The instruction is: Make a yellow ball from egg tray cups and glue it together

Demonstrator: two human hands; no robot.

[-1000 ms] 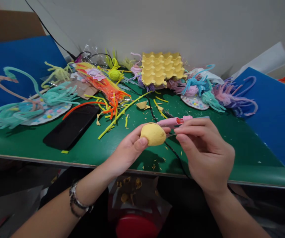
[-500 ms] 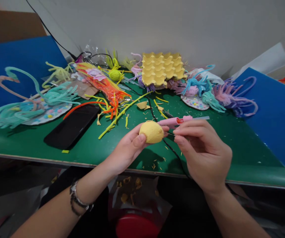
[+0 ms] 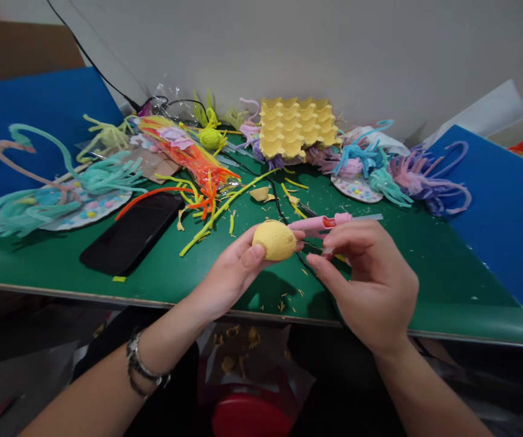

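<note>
My left hand [image 3: 243, 258] is closed around a yellow egg-shaped piece [image 3: 274, 240] with a matt, slightly rough surface, the thumb pressed on its near side. Just to the right is my right hand [image 3: 370, 279], its thumb and forefinger parted. Fine thread-like strands seem to run between the egg-shaped piece and the right fingertips, too thin to make out clearly. Behind the right hand lies a pink glue gun [image 3: 309, 226] with a clear glue stick [image 3: 368, 216] poking out of its rear.
A black phone [image 3: 131, 233] lies left on the green table [image 3: 447, 273]. Yellow egg-carton material [image 3: 295, 127] stands at the back, between pipe-cleaner figures [image 3: 110, 173] and bundled pipe cleaners [image 3: 188, 164]. A black cable [image 3: 282, 203] crosses the middle among yellow scraps. Blue boards [image 3: 498, 212] flank both sides.
My right thumb and forefinger have spread from a pinch, the thumb dropping lower left. The left hand and the egg-shaped piece have shifted very slightly left.
</note>
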